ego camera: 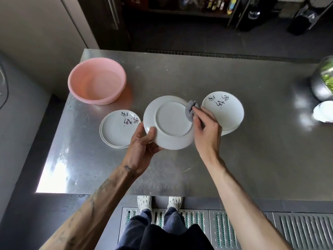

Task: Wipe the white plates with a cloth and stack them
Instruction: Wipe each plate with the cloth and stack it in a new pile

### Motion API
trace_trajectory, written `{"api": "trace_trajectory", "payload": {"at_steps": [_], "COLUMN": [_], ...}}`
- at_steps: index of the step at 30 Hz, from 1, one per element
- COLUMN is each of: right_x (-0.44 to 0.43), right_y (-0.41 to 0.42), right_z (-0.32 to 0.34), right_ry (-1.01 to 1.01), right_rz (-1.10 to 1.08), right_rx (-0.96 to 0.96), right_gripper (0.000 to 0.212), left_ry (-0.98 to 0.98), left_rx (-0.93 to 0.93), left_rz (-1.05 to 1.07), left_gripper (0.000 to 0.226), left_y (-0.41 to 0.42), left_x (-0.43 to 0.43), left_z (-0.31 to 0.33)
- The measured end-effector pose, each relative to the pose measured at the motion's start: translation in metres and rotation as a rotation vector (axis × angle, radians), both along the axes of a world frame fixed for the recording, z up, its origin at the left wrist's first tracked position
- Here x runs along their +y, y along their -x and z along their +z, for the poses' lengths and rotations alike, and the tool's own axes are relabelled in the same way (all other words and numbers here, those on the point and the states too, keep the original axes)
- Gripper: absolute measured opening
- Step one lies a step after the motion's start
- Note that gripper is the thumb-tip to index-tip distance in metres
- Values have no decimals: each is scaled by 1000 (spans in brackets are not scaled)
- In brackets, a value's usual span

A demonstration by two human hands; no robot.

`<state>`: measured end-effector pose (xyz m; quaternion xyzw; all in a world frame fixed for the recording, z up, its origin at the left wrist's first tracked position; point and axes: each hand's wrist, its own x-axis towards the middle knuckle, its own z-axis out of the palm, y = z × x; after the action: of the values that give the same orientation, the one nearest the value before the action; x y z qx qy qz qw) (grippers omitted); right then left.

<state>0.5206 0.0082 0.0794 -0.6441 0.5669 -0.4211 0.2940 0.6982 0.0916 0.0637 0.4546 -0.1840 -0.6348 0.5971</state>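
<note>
Grey cloth, which hand has it?

The right hand: its fingers are curled tight round the bunched wad and press it on the far-right rim of the white plate.

And the other?

The left hand clamps the plate's near-left edge, thumb on the upturned underside, fingers hidden beneath. It holds the plate above the steel table, bottom up, I'd say so the back and foot ring get wiped.

Where do the others sit?

One stack of plates is just left and a taller stack just right, both face up. A pink basin stands farther back on the left. I cannot tell which stack is finished. The held plate looks mid-wipe, not yet stacked.
</note>
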Motion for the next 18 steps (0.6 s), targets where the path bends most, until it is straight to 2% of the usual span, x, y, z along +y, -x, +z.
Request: {"api": "trace_trajectory", "payload": {"at_steps": [4, 9, 12, 18], "right_x": [40, 48, 29, 61], "right_y": [-13, -28, -38, -29], "right_z": [-7, -11, -3, -13], "right_ry": [103, 99, 72, 255], "right_rz": [141, 250, 222, 328], "right_rx": [154, 187, 163, 206], "right_gripper": [35, 35, 33, 38], "left_ry": [-6, 20, 15, 10], "left_rx": [-22, -48, -66, -6], "left_rz": [22, -33, -66, -19], "left_gripper": [31, 28, 32, 33], "left_y": [-1, -1, 5, -2], "left_x": [-5, 0, -2, -14], "left_z": [1, -4, -6, -1]}}
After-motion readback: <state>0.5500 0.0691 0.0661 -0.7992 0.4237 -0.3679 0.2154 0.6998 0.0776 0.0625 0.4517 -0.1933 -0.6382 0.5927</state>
